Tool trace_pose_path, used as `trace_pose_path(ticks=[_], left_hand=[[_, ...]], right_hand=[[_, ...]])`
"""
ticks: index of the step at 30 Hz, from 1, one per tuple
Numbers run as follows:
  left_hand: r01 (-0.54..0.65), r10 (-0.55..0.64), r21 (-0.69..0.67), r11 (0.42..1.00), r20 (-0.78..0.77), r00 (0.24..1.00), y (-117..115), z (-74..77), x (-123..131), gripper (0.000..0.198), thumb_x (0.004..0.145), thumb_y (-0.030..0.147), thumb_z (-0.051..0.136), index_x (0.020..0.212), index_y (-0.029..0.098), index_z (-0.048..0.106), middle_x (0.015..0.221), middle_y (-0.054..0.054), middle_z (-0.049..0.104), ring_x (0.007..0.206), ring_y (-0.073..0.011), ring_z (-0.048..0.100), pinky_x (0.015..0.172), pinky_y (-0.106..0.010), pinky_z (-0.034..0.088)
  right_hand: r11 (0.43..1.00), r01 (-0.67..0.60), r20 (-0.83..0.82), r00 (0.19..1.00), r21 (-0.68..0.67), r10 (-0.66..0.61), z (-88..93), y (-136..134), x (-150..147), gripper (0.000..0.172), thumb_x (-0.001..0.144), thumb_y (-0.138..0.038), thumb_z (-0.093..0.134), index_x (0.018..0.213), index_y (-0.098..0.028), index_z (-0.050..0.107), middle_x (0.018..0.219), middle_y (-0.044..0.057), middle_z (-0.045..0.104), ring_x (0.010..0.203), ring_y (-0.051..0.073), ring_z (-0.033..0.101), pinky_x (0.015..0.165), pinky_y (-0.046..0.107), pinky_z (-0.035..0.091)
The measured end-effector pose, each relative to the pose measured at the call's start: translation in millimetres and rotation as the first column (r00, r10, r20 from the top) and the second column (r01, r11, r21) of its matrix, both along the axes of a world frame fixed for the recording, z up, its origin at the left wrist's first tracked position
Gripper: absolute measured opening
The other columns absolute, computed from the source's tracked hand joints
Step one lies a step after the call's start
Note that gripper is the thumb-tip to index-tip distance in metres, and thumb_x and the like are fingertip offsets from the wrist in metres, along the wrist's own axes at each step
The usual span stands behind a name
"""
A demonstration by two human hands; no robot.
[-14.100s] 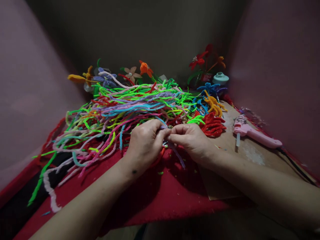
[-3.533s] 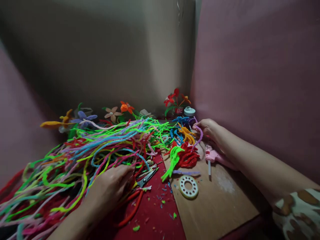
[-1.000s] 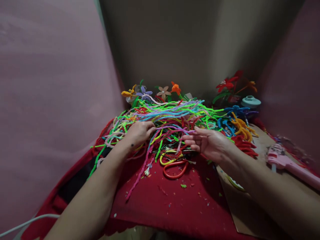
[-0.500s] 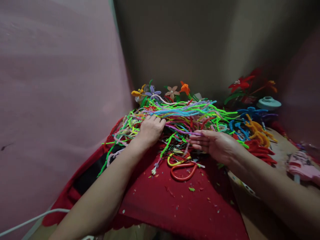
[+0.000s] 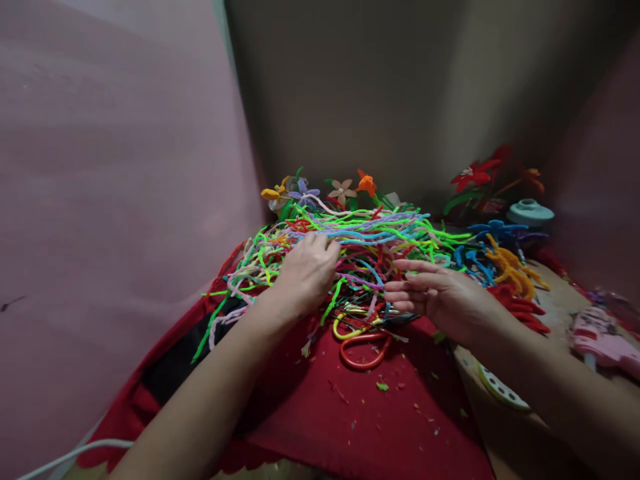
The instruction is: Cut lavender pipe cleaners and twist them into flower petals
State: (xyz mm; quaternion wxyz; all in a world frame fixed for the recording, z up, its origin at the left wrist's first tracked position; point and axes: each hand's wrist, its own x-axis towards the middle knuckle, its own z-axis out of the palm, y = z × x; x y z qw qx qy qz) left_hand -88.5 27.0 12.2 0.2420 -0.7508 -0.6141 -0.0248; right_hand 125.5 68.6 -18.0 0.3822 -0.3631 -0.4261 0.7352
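A tangled heap of colourful pipe cleaners (image 5: 380, 230) spreads across the red cloth. My left hand (image 5: 309, 272) is at its near edge, back of the hand up and fingers curled down. A purple pipe cleaner (image 5: 361, 283) runs from beside those fingers towards my right hand; my left fingertips are hidden. To the right, my right hand (image 5: 425, 293) is open, fingers stretched out flat and pointing left, close to the end of that purple stem. Scissors with red and yellow handles (image 5: 367, 351) lie just below and between the hands, their blades under the stems.
Pipe-cleaner flowers (image 5: 342, 191) stand behind the heap, with red ones (image 5: 473, 175) at the back right. Blue, orange and red pieces (image 5: 515, 267) lie on the right beside a pale blue lidded object (image 5: 530, 212). A pink glue gun (image 5: 603, 340) rests at far right. Scraps dot the red cloth (image 5: 380, 420).
My left hand has shifted slightly right and nearer to me. My right hand has dropped a little, fingers still outstretched. The purple pipe cleaner sits lower between them.
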Motion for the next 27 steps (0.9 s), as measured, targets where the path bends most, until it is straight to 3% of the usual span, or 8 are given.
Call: trace_pose_path(ticks=[5, 9, 11, 12, 14, 15, 19, 27], left_hand=[[-0.07, 0.065, 0.059, 0.996, 0.073, 0.995, 34, -16.8, 2, 0.097, 0.069, 0.04, 0.071, 0.143, 0.009, 0.018, 0.139, -0.024, 0.034, 0.125, -0.0363, 0.033, 0.098, -0.046, 0.032], [-0.051, 0.051, -0.004, 0.999, 0.06, 0.997, 42, -37.0, 0, 0.065, 0.078, 0.035, 0.062, 0.134, 0.013, 0.039, 0.119, -0.018, 0.053, 0.109, -0.0315, 0.049, 0.087, -0.042, 0.04], [-0.029, 0.029, -0.009, 1.0, 0.045, 0.999, 36, -43.8, 4, 0.043, 0.086, 0.025, 0.048, 0.128, 0.015, 0.046, 0.115, -0.016, 0.056, 0.107, -0.0297, 0.05, 0.084, -0.041, 0.041], [-0.019, 0.019, -0.01, 1.0, 0.039, 0.999, 32, -46.3, 7, 0.04, 0.088, 0.021, 0.042, 0.127, 0.014, 0.047, 0.113, -0.016, 0.057, 0.106, -0.0292, 0.05, 0.083, -0.04, 0.042], [-0.005, 0.005, -0.013, 1.0, 0.036, 0.999, 25, -49.9, 13, 0.041, 0.089, 0.015, 0.034, 0.127, 0.011, 0.047, 0.109, -0.016, 0.058, 0.102, -0.0287, 0.052, 0.079, -0.039, 0.042], [0.0, 0.001, -0.013, 1.0, 0.038, 0.999, 21, -51.0, 15, 0.042, 0.089, 0.013, 0.032, 0.128, 0.009, 0.046, 0.108, -0.017, 0.059, 0.1, -0.0283, 0.052, 0.078, -0.039, 0.043], [0.046, -0.044, -0.016, 0.999, 0.081, 0.996, 17, -48.3, 11, 0.042, 0.087, 0.017, 0.039, 0.128, 0.008, 0.047, 0.109, -0.018, 0.059, 0.098, -0.0275, 0.053, 0.08, -0.04, 0.043], [0.085, -0.11, 0.099, 0.992, 0.297, 0.948, 25, -23.5, -23, 0.025, 0.091, 0.023, 0.04, 0.087, 0.017, 0.064, 0.093, -0.008, 0.063, 0.088, -0.0188, 0.056, 0.081, -0.034, 0.044]], right_hand=[[0.994, -0.08, 0.027, 0.997, 0.068, 0.078, 9.2, 0, -5, 0.018, 0.072, -0.008, 0.053, 0.088, -0.011, 0.061, 0.068, 0.011, 0.07, 0.056, 0.018, 0.067, 0.049, 0.026, 0.054], [0.926, -0.038, 0.157, 0.987, 0.375, -0.023, 21.5, 3, -21, 0.015, 0.074, -0.015, 0.054, 0.083, -0.013, 0.066, 0.072, 0.009, 0.07, 0.062, 0.019, 0.068, 0.058, 0.031, 0.056], [0.744, -0.001, 0.239, 0.947, 0.668, -0.213, 21.9, 11, -32, 0.018, 0.078, -0.017, 0.053, 0.085, -0.015, 0.069, 0.079, 0.008, 0.071, 0.07, 0.019, 0.067, 0.069, 0.036, 0.055], [0.568, -0.019, 0.245, 0.913, 0.822, -0.325, 19.6, 17, -38, 0.019, 0.078, -0.017, 0.052, 0.086, -0.016, 0.07, 0.082, 0.007, 0.071, 0.078, 0.02, 0.066, 0.077, 0.038, 0.053], [0.276, -0.139, 0.249, 0.872, 0.951, -0.421, 10.3, 29, -49, 0.027, 0.079, -0.011, 0.049, 0.096, -0.017, 0.069, 0.102, 0.01, 0.069, 0.101, 0.023, 0.061, 0.094, 0.042, 0.046], [0.217, -0.193, 0.274, 0.848, 0.957, -0.454, 3.9, 35, -54, 0.032, 0.078, -0.009, 0.048, 0.102, -0.015, 0.068, 0.11, 0.012, 0.066, 0.108, 0.024, 0.058, 0.098, 0.043, 0.042], [0.254, -0.342, 0.426, 0.728, 0.905, -0.537, -21.3, 50, -57, 0.042, 0.076, -0.006, 0.046, 0.115, -0.009, 0.061, 0.122, 0.017, 0.059, 0.116, 0.027, 0.053, 0.101, 0.044, 0.04], [0.252, -0.342, 0.424, 0.77, 0.905, -0.477, -27.7, 48, -41, 0.05, 0.072, -0.001, 0.045, 0.117, -0.018, 0.059, 0.123, 0.009, 0.058, 0.116, 0.023, 0.052, 0.102, 0.04, 0.039]])
